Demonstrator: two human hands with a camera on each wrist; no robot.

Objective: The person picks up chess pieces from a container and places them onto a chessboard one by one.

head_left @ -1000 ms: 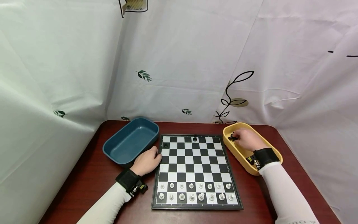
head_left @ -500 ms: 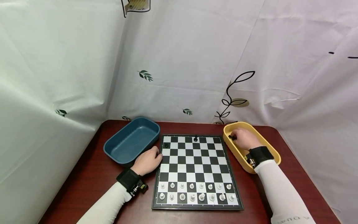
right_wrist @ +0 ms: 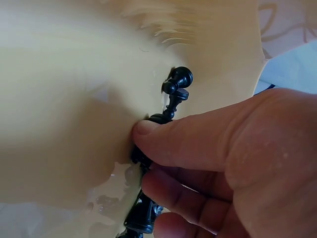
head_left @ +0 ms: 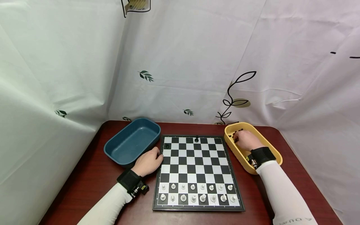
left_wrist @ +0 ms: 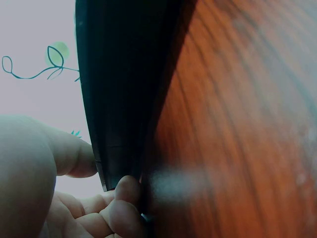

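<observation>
The chessboard lies on the table with white chess pieces in two rows along its near side. Two black pieces stand at its far side, one of them a small piece at the left. My left hand holds the board's left edge, thumb on top and curled fingers against the side. Inside the yellow tray is my right hand. Its thumb and index finger pinch a black chess piece, mostly hidden by them. Other black pieces, including a pawn, lie close around the fingertips.
A blue tray stands left of the board, close to my left hand. Behind the dark red table hangs a white cloth with leaf prints.
Black pieces clustered at my right fingertips now lie more spread out on the tray floor. The right hand shifted slightly; the left hand stays at the board edge.
</observation>
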